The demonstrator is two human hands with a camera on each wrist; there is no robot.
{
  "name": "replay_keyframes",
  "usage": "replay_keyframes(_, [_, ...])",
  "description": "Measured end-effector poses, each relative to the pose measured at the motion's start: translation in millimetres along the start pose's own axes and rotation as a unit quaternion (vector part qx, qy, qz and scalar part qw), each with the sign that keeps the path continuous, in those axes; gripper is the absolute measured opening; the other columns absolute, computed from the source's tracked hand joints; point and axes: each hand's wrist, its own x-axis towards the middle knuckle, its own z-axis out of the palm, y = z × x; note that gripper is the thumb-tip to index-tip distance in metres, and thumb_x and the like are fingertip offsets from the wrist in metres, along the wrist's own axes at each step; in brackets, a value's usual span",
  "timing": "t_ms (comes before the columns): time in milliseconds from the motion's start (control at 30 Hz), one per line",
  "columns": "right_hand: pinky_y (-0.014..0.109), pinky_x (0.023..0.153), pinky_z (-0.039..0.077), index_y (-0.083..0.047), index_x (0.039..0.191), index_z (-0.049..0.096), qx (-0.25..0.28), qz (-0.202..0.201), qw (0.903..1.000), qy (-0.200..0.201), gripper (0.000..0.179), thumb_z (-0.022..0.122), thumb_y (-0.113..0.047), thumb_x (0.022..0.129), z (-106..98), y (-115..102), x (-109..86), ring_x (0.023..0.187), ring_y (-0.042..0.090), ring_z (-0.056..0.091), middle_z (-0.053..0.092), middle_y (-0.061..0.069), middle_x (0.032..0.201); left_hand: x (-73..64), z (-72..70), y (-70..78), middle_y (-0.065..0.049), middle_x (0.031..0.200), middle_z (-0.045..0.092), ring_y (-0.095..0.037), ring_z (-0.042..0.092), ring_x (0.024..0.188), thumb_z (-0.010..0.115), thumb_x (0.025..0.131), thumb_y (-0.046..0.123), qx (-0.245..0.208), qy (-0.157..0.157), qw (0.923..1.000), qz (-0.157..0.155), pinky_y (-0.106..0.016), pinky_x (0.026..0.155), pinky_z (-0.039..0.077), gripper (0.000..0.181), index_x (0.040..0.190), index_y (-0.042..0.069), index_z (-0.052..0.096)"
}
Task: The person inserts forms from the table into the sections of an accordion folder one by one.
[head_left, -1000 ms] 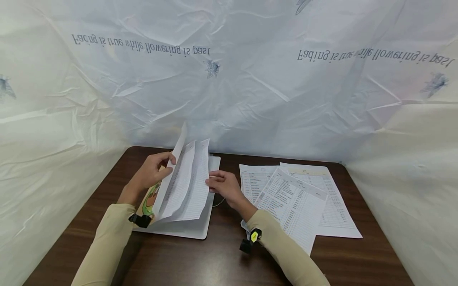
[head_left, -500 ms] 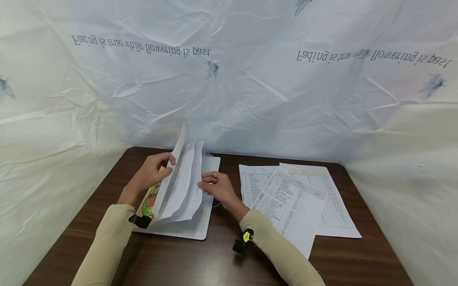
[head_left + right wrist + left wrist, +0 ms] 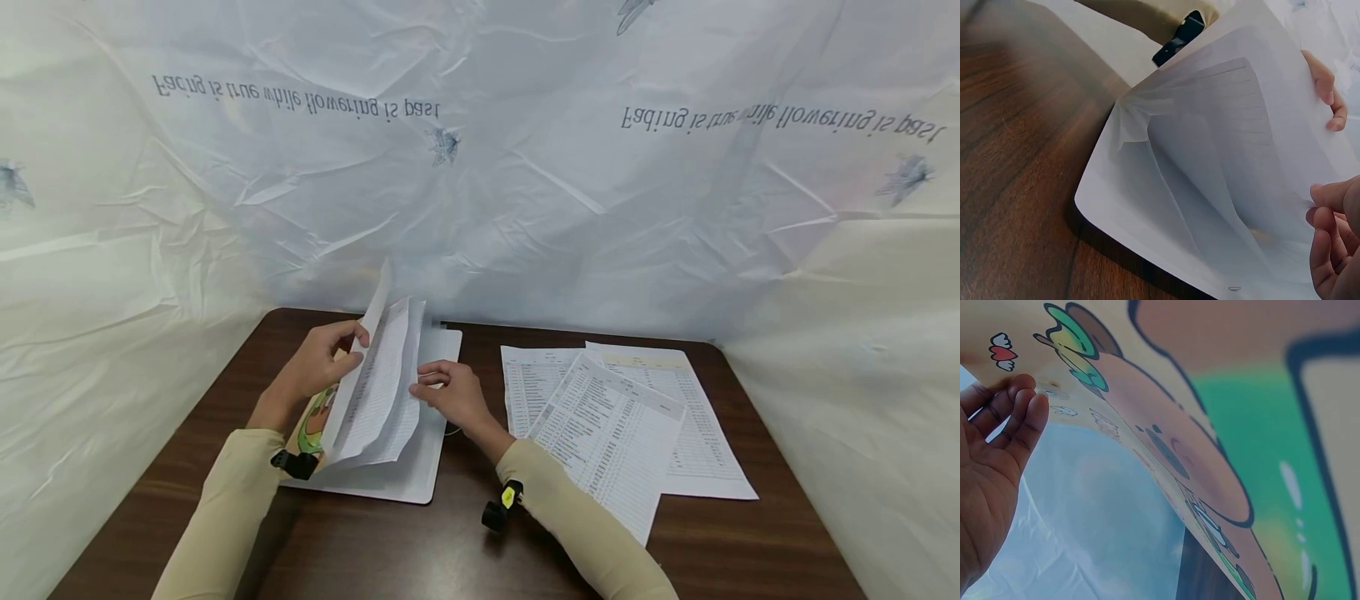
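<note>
A folder with a cartoon-printed cover [image 3: 1210, 462] lies opened at the table's left side; its white back panel [image 3: 416, 483] has rounded corners. My left hand [image 3: 318, 358] holds the raised cover by its edge, thumb on the inner white face. Printed sheets stand tilted inside; a front sheet [image 3: 375, 400] partly covers the one behind it. With thumb and fingers, my right hand [image 3: 453, 392] pinches the right edge of the rear sheet [image 3: 401, 429]. In the right wrist view, the right hand's fingertips [image 3: 1317, 203] meet at that paper's edge.
Several printed sheets [image 3: 607, 442] overlap on the right side of the brown table [image 3: 450, 550]. A thin cord [image 3: 452, 431] shows beside the folder. A pale patterned plastic sheet [image 3: 525, 208] hangs behind and at both sides.
My right hand has moved left, bringing the rear sheet's edge closer to the front sheet. The left hand and the raised cover stay in place.
</note>
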Motion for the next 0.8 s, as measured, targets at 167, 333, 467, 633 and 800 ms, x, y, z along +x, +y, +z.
replay_keyframes(167, [0.028, 0.067, 0.057, -0.01, 0.119, 0.073, 0.002, -0.008, 1.0, -0.006, 0.031, 0.077, -0.023, 0.091, -4, 1, -1.8, 0.086, 0.02, 0.074, 0.078, 0.005, 0.102, 0.2, -0.2, 0.8, -0.003, 0.087, 0.06, -0.013, 0.053, 0.068, 0.058, 0.087, 0.002, -0.002, 0.0, 1.0, 0.001, -0.031, 0.057, 0.045, 0.015, 0.097, 0.013, 0.061])
replay_keyframes(333, [0.028, 0.067, 0.056, -0.007, 0.123, 0.071, 0.012, -0.033, 0.9994, -0.002, 0.035, 0.076, -0.024, 0.093, -20, 1, -5.0, 0.083, 0.033, 0.073, 0.077, 0.009, 0.105, -0.3, -1.6, 0.5, -0.004, 0.085, 0.058, -0.012, 0.05, 0.068, 0.057, 0.089, 0.003, -0.003, 0.001, 1.0, -0.002, -0.033, 0.058, 0.043, 0.014, 0.098, 0.013, 0.062])
replay_keyframes(467, [0.027, 0.07, 0.056, -0.002, 0.125, 0.069, 0.03, -0.052, 0.9981, 0.011, 0.038, 0.075, -0.021, 0.093, -41, -2, -8.1, 0.087, 0.037, 0.071, 0.075, 0.014, 0.109, -0.8, -2.4, -0.7, -0.004, 0.085, 0.058, -0.012, 0.05, 0.068, 0.057, 0.089, 0.004, -0.001, 0.004, 1.0, -0.004, -0.029, 0.059, 0.042, 0.014, 0.098, 0.013, 0.062])
replay_keyframes(633, [0.033, 0.072, 0.059, 0.002, 0.128, 0.066, 0.02, -0.056, 0.9976, 0.037, 0.039, 0.073, -0.015, 0.094, -76, -5, -16.3, 0.088, 0.032, 0.071, 0.073, 0.02, 0.114, -0.4, -2.4, -0.9, -0.006, 0.087, 0.059, -0.012, 0.051, 0.069, 0.057, 0.088, 0.004, -0.002, 0.001, 1.0, -0.004, -0.027, 0.06, 0.043, 0.015, 0.099, 0.013, 0.062])
replay_keyframes(800, [0.028, 0.069, 0.057, -0.002, 0.128, 0.067, -0.024, -0.064, 0.9948, 0.076, 0.039, 0.075, -0.017, 0.093, -113, 0, -30.1, 0.081, 0.019, 0.071, 0.074, 0.017, 0.112, -0.3, -3.2, 0.7, -0.005, 0.086, 0.059, -0.013, 0.051, 0.068, 0.057, 0.088, 0.004, 0.0, 0.001, 1.0, -0.005, -0.027, 0.06, 0.042, 0.015, 0.099, 0.013, 0.062])
